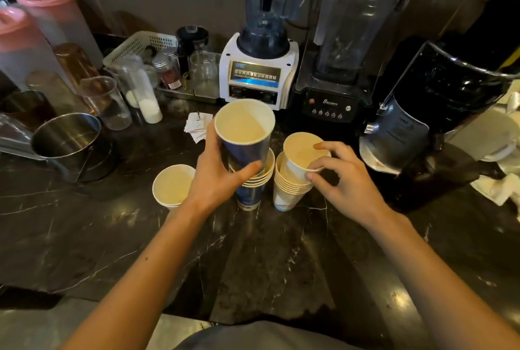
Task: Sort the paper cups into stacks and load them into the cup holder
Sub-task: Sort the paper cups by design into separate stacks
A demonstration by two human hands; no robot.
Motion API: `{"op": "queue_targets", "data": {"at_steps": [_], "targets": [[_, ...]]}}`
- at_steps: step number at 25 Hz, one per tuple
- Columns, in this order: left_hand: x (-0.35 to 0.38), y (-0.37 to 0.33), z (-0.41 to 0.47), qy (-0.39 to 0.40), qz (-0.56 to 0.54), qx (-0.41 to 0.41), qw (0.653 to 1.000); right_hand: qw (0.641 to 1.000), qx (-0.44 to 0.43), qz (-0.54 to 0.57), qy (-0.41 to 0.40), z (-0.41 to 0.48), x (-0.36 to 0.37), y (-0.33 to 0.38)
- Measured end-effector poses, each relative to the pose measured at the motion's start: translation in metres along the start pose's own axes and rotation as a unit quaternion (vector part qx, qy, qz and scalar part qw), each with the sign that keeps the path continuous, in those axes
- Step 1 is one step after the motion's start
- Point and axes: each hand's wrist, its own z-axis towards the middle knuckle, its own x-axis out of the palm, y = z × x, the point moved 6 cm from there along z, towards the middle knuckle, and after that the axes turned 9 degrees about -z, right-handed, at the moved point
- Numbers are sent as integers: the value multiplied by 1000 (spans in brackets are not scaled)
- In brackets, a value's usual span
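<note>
My left hand (218, 178) grips a tall blue paper cup (244, 131), tilted and partly seated in a stack of blue cups (253, 189) on the dark marble counter (253, 259). To the right, my right hand (342, 181) pinches a small white cup (302, 154) by its rim, tilted over a stack of several white cups (289, 189). A short stack of white cups (172, 185) stands left of my left wrist. No cup holder can be made out.
Behind the stacks stand a white blender (259, 74), a black blender (334, 91) and a black grinder (422, 113). A steel pot (67, 141), clear beakers (105, 102), a white basket (138, 46) and pink-lidded jugs (47, 20) crowd the left. Paper slips (197, 123) lie nearby.
</note>
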Motion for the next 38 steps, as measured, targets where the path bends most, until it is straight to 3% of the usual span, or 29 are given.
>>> {"op": "queue_targets", "data": {"at_steps": [7, 14, 17, 20, 22, 25, 29, 34, 38], "targets": [[0, 30, -8, 14, 26, -50, 998, 994, 59, 55, 71, -4, 25, -9], [5, 29, -11, 24, 121, -42, 991, 991, 80, 38, 98, 0, 36, -7], [4, 21, -14, 24, 101, -29, 994, 992, 77, 51, 88, 3, 27, 0], [-27, 5, -19, -53, 77, 16, 995, 996, 34, 50, 63, 18, 17, 31], [-63, 12, -31, -106, 90, 20, 990, 996, -41, 42, 63, 31, 19, 68], [-104, 46, -54, -109, 89, -67, 988, 982, -163, -14, 97, 47, 40, 119], [-125, 94, -79, -86, 100, -176, 975, 931, -293, -131, 172, 63, 99, 183], [-114, 115, -76, -88, 69, -172, 979, 895, -283, -220, 265, 62, 136, 188], [-115, 76, -69, -86, 75, -100, 988, 935, -278, -113, 187, 65, 105, 183]]}}
